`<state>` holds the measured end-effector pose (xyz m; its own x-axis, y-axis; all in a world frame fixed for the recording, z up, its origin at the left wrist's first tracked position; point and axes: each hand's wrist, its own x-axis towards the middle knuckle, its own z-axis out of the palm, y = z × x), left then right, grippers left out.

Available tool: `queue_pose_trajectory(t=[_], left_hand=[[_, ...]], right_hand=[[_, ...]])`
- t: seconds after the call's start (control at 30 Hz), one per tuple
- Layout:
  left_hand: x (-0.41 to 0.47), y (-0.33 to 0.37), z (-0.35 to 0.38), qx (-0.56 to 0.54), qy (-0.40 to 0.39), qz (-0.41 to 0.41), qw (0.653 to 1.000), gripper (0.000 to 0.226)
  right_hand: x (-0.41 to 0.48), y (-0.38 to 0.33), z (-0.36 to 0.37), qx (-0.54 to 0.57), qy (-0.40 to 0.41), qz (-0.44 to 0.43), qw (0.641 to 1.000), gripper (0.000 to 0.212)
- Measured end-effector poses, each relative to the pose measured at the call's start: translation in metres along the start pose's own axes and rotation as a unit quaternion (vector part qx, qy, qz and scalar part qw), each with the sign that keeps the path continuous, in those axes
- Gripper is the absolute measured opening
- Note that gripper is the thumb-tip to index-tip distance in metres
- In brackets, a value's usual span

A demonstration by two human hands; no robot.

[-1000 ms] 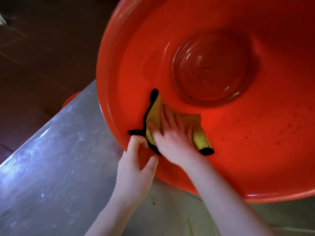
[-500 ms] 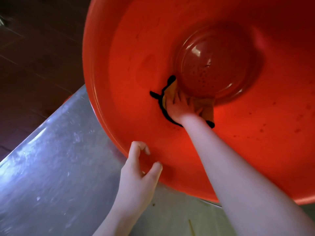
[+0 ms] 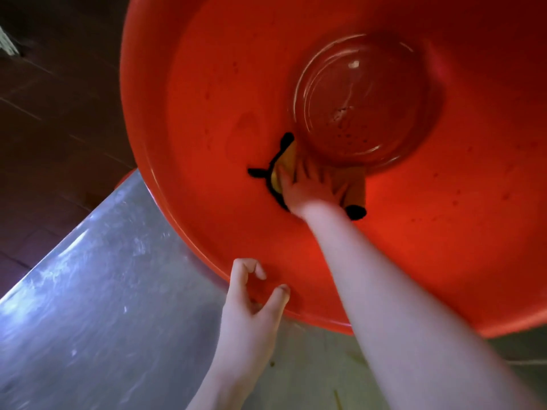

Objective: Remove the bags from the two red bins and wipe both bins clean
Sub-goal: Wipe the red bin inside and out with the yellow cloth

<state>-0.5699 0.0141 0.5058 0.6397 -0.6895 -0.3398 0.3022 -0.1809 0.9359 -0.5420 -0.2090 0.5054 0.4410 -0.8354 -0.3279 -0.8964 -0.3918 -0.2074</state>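
Dark brown floor tiles (image 3: 59,128) fill the left side. A pale object (image 3: 7,42) sits in the top corner, too blurred to name. Below the tiles a brushed steel table (image 3: 103,291) runs diagonally toward the lower left. A small red sliver (image 3: 125,180) shows just past the table's far edge, and what it belongs to cannot be told.

The left hand (image 3: 251,309) reaches up from the bottom of the view to the near rim of the big red bin (image 3: 207,113). Its thumb and curled forefinger lie over the inside of the rim, gripping it, and the other fingers are hidden.

The bin is tipped so that its mouth faces the camera, with its lower rim down over the table. It takes up most of the view and holds no bag.

Deep inside, a yellow cloth (image 3: 285,161) with black edging lies bunched against the inner wall, right at the lower left edge of the round base (image 3: 364,102). The right hand (image 3: 310,187) is on top of the cloth, fingers spread and pressing it flat to the wall, with the forearm running down to the lower right. The base is glossy, with light glints and small marks. Dark specks (image 3: 455,196) dot the wall to the right.
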Motion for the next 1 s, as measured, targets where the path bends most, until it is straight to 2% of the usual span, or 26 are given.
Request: queue_pose_trajectory(t=[0.07, 0.17, 0.23, 0.27, 0.3, 0.37, 0.43, 0.47, 0.53, 0.6, 0.73, 0.8, 0.9, 1.0], left_hand=[[-0.002, 0.001, -0.002, 0.008, 0.001, 0.0, 1.0, 0.027], [0.001, 0.006, -0.014, 0.03, 0.016, -0.031, 0.999, 0.031], [0.005, 0.014, -0.033, 0.054, 0.081, 0.002, 0.995, 0.031], [0.008, 0.021, -0.045, 0.083, 0.129, 0.051, 0.987, 0.031], [0.013, 0.032, -0.057, 0.122, 0.176, 0.121, 0.969, 0.033], [0.028, 0.059, -0.079, 0.238, 0.221, 0.278, 0.904, 0.032], [0.045, 0.079, -0.09, 0.366, 0.191, 0.378, 0.829, 0.043], [0.052, 0.086, -0.092, 0.403, 0.177, 0.385, 0.811, 0.052], [0.062, 0.093, -0.095, 0.432, 0.174, 0.348, 0.814, 0.064], [0.062, 0.086, -0.099, 0.423, 0.172, 0.315, 0.832, 0.065], [0.05, 0.058, -0.091, 0.38, 0.184, 0.255, 0.87, 0.049], [0.049, 0.056, -0.084, 0.354, 0.194, 0.225, 0.887, 0.038], [0.052, 0.065, -0.089, 0.318, 0.188, 0.198, 0.908, 0.036], [0.044, 0.07, -0.093, 0.314, 0.147, 0.193, 0.918, 0.036]], right_hand=[[0.014, 0.003, -0.007, 0.005, -0.029, 0.017, 0.999, 0.068], [0.013, 0.006, -0.003, 0.004, -0.026, 0.002, 1.0, 0.069], [0.011, 0.009, 0.0, 0.007, -0.019, -0.003, 1.0, 0.07], [0.01, 0.011, 0.0, 0.0, -0.013, -0.009, 1.0, 0.069], [0.009, 0.013, -0.001, -0.013, -0.006, -0.02, 1.0, 0.068], [0.008, 0.017, 0.0, -0.041, 0.002, -0.037, 0.998, 0.067], [0.008, 0.019, -0.001, -0.059, -0.002, -0.045, 0.997, 0.068], [0.008, 0.02, -0.003, -0.065, -0.007, -0.049, 0.997, 0.069], [0.007, 0.021, -0.005, -0.075, -0.012, -0.058, 0.995, 0.07], [0.008, 0.022, -0.007, -0.103, -0.006, -0.071, 0.992, 0.07], [-0.004, 0.012, -0.011, -0.165, -0.023, -0.094, 0.982, 0.069], [-0.03, -0.008, -0.003, -0.133, -0.04, -0.135, 0.981, 0.068], [-0.087, -0.034, 0.017, -0.069, -0.009, -0.188, 0.98, 0.074], [-0.099, -0.036, 0.016, -0.066, -0.025, -0.155, 0.985, 0.075]])
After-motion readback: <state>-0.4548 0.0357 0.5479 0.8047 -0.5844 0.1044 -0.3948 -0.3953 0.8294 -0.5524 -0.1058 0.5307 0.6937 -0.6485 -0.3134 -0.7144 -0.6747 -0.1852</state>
